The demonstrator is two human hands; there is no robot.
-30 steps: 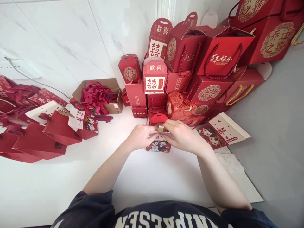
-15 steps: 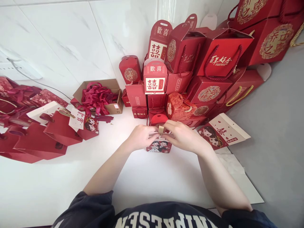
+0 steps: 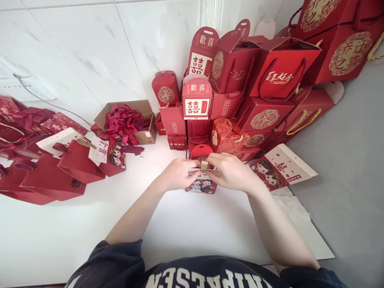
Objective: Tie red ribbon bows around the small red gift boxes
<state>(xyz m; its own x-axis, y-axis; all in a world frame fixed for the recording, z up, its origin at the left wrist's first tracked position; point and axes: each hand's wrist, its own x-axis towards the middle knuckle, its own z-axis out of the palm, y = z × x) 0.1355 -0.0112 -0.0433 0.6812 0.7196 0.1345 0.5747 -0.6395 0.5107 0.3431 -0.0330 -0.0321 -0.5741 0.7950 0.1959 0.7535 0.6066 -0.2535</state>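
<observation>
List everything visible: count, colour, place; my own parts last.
Printed box: 1, red and white, centre
Loop: 1, gold, atop that box
Stacked boxes: many, mostly red, rear right
Portrait box: 1, red and cream, right
Sheets: count unclear, whitish, right
Carton: 1, brown, rear left
Ribbons: heap, crimson, mostly in carton
Other boxes: several, mostly red, left
Tile wall: 1, white, back
Socket panel: 1, white, left
Cable: 1, grey, at panel
Tabletop: 1, white, underneath
Plain surface: 1, grey, right
Shirt: 1, navy, bottom
Left hand: 1, bare, at printed box
Right hand: 1, bare, same

red box | cartoon-couple front | upright on white tabletop | gold band at top
</observation>
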